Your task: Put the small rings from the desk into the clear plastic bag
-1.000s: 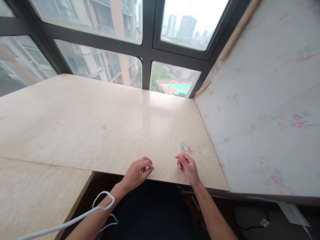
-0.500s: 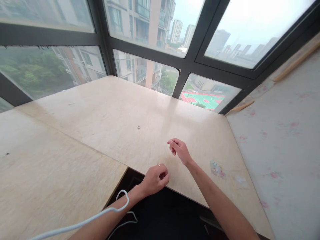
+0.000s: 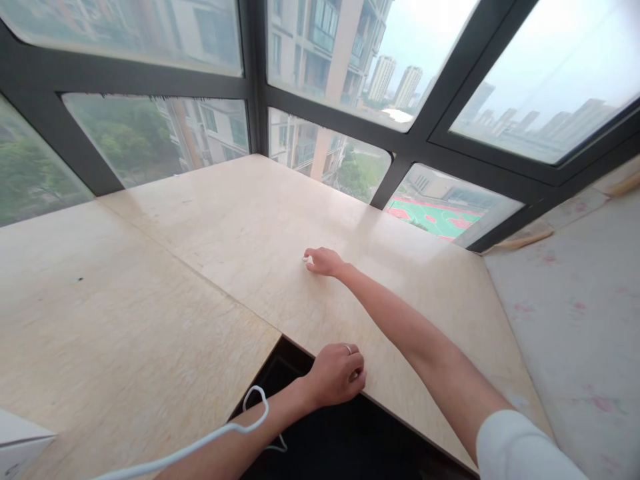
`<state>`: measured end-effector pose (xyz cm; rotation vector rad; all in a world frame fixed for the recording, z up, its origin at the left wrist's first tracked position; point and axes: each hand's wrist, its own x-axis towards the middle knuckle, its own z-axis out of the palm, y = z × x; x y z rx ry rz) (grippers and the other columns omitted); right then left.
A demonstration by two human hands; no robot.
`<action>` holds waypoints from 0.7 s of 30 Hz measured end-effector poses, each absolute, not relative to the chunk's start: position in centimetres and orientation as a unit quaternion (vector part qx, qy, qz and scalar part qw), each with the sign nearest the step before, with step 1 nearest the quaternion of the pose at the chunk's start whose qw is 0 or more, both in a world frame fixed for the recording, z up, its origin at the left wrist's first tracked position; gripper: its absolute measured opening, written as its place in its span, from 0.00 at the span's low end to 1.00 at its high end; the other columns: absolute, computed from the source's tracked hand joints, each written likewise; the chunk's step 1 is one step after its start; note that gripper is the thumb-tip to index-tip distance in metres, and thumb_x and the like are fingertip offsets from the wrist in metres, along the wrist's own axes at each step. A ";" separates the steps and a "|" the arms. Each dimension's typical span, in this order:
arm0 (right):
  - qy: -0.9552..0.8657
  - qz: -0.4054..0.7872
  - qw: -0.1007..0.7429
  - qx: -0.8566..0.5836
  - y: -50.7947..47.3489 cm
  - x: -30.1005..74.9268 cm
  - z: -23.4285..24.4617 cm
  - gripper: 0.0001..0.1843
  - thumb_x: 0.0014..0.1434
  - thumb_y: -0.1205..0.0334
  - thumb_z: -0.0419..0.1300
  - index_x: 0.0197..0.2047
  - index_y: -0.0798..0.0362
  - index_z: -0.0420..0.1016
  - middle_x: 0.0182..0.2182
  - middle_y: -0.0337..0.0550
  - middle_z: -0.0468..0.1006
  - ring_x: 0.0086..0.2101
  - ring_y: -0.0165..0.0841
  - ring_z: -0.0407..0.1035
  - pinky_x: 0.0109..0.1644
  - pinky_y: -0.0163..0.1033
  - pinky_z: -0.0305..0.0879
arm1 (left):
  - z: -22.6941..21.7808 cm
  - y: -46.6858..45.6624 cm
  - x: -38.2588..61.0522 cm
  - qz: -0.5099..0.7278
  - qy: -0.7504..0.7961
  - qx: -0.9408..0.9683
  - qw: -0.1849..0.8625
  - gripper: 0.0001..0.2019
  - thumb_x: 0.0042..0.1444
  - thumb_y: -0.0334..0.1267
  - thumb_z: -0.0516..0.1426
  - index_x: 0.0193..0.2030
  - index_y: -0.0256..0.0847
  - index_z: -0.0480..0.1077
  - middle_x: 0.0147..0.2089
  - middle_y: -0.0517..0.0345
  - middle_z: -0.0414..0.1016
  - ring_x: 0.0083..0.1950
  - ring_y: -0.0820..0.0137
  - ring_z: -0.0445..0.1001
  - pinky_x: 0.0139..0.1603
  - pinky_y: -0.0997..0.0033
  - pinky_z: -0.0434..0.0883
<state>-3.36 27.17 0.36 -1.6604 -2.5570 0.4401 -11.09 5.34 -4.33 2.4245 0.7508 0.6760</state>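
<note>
Reaching out over the pale stone-patterned counter (image 3: 235,233), my right hand (image 3: 324,261) pinches a small thin ring (image 3: 306,259) between thumb and fingertips, low at the surface. Part of the ring is hidden by the fingers, and its material cannot be made out. My left hand (image 3: 336,375) rests curled at the counter's front edge, with a finger ring (image 3: 348,349) on it. Its fingers are closed, and whatever may be inside them is hidden. A white cable (image 3: 220,430) runs across my left forearm.
Dark-framed windows (image 3: 257,80) border the counter's far side. A flowered wall (image 3: 575,320) closes the right. A white box (image 3: 23,437) stands at the lower left. A dark gap (image 3: 285,357) opens in front of the counter. A tiny dark speck (image 3: 80,279) lies leftward.
My right hand has moved forward and left to the small ring that lay on the counter and closed its fingers on it. My left hand stays near the edge. The view has turned leftward.
</note>
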 end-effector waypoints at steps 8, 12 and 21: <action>-0.828 0.167 -0.055 -0.532 29.0 -3.8 1.2 0.06 0.52 0.68 0.60 0.33 0.56 0.79 0.39 0.53 0.80 0.42 0.43 0.72 0.41 0.39 0.64 | -4.2 5.5 -11.2 0.227 0.272 0.901 0.250 0.07 0.54 0.35 0.55 0.26 0.39 0.64 0.29 0.59 0.70 0.30 0.72 0.67 0.29 0.71 0.57; -0.808 0.230 -0.005 -0.543 28.0 -2.3 1.0 0.04 0.49 0.69 0.61 0.28 0.56 0.77 0.34 0.47 0.80 0.37 0.37 0.72 0.37 0.34 0.62 | -4.3 5.5 -11.2 0.229 0.271 0.902 0.244 0.06 0.55 0.35 0.54 0.27 0.39 0.64 0.30 0.58 0.70 0.30 0.72 0.67 0.29 0.71 0.57; -0.648 0.485 0.195 -0.553 23.0 2.6 0.1 0.08 0.52 0.59 0.59 0.26 0.54 0.66 0.14 0.30 0.61 0.15 0.22 0.52 0.18 0.30 0.46 | -4.5 5.5 -10.8 0.244 0.280 0.900 0.228 0.07 0.54 0.33 0.54 0.26 0.39 0.63 0.29 0.58 0.68 0.30 0.71 0.66 0.29 0.70 0.57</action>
